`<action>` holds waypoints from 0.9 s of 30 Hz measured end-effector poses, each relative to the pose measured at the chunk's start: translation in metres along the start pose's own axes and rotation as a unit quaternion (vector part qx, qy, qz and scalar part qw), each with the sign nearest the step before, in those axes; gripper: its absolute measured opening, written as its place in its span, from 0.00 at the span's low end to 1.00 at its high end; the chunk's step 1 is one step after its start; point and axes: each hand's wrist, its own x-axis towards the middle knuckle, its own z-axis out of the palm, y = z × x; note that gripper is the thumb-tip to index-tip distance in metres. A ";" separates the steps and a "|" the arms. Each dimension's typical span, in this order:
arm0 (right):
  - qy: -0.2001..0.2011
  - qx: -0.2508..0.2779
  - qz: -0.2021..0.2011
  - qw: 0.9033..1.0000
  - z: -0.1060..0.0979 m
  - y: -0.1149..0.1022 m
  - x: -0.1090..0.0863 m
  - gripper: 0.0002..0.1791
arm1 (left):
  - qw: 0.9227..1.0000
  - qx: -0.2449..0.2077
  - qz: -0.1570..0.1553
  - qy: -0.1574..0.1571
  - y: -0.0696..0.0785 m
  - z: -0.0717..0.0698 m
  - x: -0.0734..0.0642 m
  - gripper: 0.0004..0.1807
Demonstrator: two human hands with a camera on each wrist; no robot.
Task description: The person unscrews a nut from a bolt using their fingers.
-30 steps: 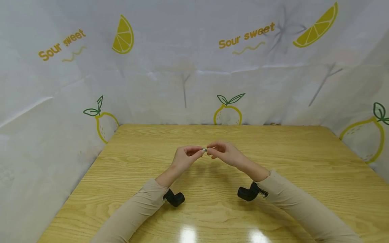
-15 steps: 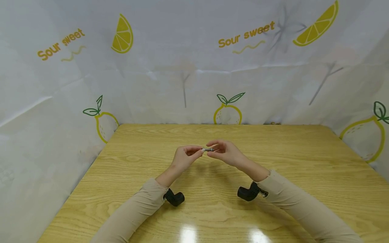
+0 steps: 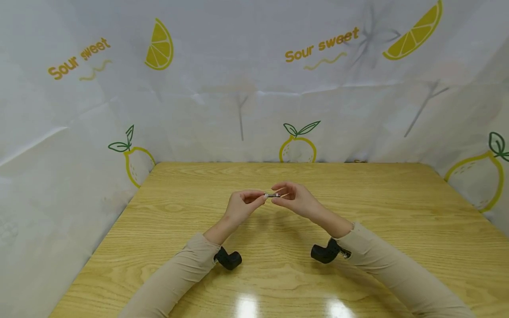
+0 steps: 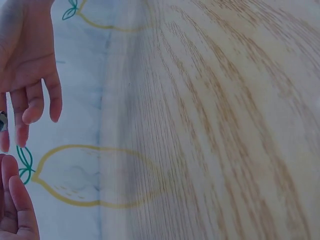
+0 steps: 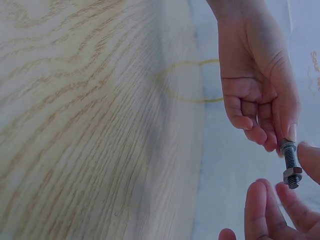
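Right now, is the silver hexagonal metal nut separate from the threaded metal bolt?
No, the silver nut sits around the threaded bolt near its free end, while the left hand pinches the other end.

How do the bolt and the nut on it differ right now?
The bolt is long and slender; the nut is short and wider than the bolt's threaded shaft. The bolt is pinched at its head end by the left hand, while the nut sits near the bolt's other end, by the parted fingers of the right hand; whether they touch it is unclear. Both look grey and metallic.
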 end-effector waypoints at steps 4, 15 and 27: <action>-0.009 -0.019 0.019 1.000 0.000 -0.002 0.000 0.22 | 1.000 0.001 0.001 0.004 0.000 0.000 0.000 0.14; 0.001 -0.006 -0.003 1.000 0.000 -0.001 -0.001 0.19 | 1.000 -0.003 -0.010 0.005 0.001 -0.001 -0.001 0.14; 0.001 0.004 -0.005 1.000 -0.001 -0.002 -0.001 0.19 | 1.000 -0.006 -0.011 0.007 0.002 -0.001 -0.002 0.14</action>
